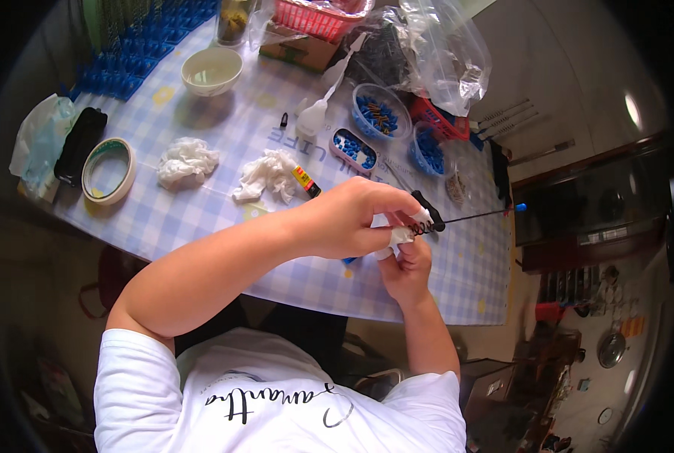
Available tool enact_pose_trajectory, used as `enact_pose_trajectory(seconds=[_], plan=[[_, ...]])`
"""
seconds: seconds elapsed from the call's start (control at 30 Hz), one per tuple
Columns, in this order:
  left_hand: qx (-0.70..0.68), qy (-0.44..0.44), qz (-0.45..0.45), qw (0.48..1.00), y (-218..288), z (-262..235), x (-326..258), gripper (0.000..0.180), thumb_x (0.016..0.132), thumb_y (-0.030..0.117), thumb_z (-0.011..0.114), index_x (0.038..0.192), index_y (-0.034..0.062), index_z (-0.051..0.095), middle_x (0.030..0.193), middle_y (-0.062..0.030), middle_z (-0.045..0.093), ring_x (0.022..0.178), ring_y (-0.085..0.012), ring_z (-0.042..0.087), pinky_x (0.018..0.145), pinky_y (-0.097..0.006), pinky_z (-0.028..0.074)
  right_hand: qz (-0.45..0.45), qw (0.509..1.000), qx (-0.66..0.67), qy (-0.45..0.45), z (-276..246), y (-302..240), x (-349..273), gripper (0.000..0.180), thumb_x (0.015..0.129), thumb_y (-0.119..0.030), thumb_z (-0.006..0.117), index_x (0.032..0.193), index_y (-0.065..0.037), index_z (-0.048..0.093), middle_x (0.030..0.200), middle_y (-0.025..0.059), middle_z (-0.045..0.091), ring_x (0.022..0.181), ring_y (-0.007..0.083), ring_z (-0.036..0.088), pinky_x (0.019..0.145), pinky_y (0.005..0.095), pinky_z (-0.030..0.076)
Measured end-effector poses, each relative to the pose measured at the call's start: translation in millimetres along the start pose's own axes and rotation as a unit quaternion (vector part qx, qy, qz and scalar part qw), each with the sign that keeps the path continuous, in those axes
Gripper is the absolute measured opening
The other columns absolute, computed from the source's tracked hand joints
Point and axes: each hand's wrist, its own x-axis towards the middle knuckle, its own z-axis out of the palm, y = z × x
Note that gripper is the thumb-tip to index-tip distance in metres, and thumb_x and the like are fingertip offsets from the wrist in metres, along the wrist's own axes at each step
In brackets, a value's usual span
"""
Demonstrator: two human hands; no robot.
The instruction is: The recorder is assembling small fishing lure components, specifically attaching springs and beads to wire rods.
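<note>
Coil pinched, fiddly bit in progress

Left hand (348,219) has a white-wrapped thumb and forefinger clamped on a black coil (420,229), up over the checked tablecloth (458,283). Right hand (407,275) is just below, around 6 o'clock, fingers curled in; can't tell if they're closed on anything. Looks to me like the step is working that coil end, and I'd say the next move calls for a steady pinch and small finger shifts. A thin black rod (477,217) runs out toward 3 o'clock, blue tip (521,207) on the end. Further out: small blue pieces (352,147) around 11, yellow-and-black tube (305,181) near 10, tape roll (113,197) well past it.
</note>
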Motion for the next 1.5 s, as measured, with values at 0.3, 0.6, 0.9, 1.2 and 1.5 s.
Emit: enact_pose_trajectory(seconds=[0.3, 0.6, 0.9, 1.2, 1.5], plan=[[0.008, -0.005, 0.002, 1.000, 2.5, -1.0, -0.6, 0.032, 0.077, -0.002, 0.067, 0.109, -0.0003, 0.063, 0.096, -0.0135, 0.069, 0.089, -0.0242, 0.069, 0.081, -0.033, 0.053, 0.038, 0.999, 0.036, -0.004, -3.4, 2.3, -6.5, 0.019, 0.087, -0.003, 0.063, 0.105, 0.003, 0.063, 0.133, 0.0171, 0.054, 0.126, 0.0274, 0.050, 0.101, 0.0354, 0.039], [0.001, -0.005, 0.000, 1.000, 4.0, -0.2, 0.5, 0.033, 0.077, -0.003, 0.066, 0.109, -0.0013, 0.063, 0.097, -0.0141, 0.069, 0.090, -0.0235, 0.069, 0.081, -0.033, 0.054, 0.030, 0.994, 0.090, -0.050, -10.2, 1.3, -1.6, 0.024, 0.085, 0.001, 0.063, 0.109, 0.003, 0.062, 0.138, 0.0172, 0.049, 0.129, 0.0252, 0.046, 0.100, 0.0354, 0.039], [-0.013, -0.003, -0.010, 1.000, 0.8, 0.8, -0.8, 0.036, 0.076, -0.005, 0.064, 0.111, -0.0008, 0.063, 0.098, -0.0140, 0.069, 0.090, -0.0221, 0.069, 0.080, -0.032, 0.054, 0.070, 0.992, 0.088, -0.060, -11.3, 11.1, -6.3, 0.017, 0.085, 0.004, 0.063, 0.102, 0.002, 0.067, 0.131, 0.0124, 0.055, 0.115, 0.0170, 0.054, 0.094, 0.0315, 0.044], [-0.004, -0.009, -0.014, 1.000, 3.3, -0.6, -1.7, 0.037, 0.075, -0.005, 0.063, 0.112, -0.0011, 0.063, 0.100, -0.0146, 0.069, 0.090, -0.0235, 0.069, 0.078, -0.033, 0.055, 0.075, 0.990, 0.106, -0.053, -11.2, 11.8, -7.3, 0.019, 0.083, 0.005, 0.064, 0.102, 0.002, 0.067, 0.137, 0.0150, 0.051, 0.125, 0.0221, 0.049, 0.098, 0.0329, 0.042], [-0.009, -0.002, -0.007, 1.000, 3.9, 1.1, -0.2, 0.037, 0.075, -0.003, 0.061, 0.111, -0.0008, 0.064, 0.100, -0.0154, 0.069, 0.092, -0.0253, 0.069, 0.081, -0.034, 0.054, 0.038, 0.997, 0.042, -0.054, -13.1, 4.9, -3.5, 0.020, 0.082, 0.003, 0.066, 0.102, 0.002, 0.068, 0.142, 0.0182, 0.047, 0.134, 0.0271, 0.043, 0.102, 0.0355, 0.038]])
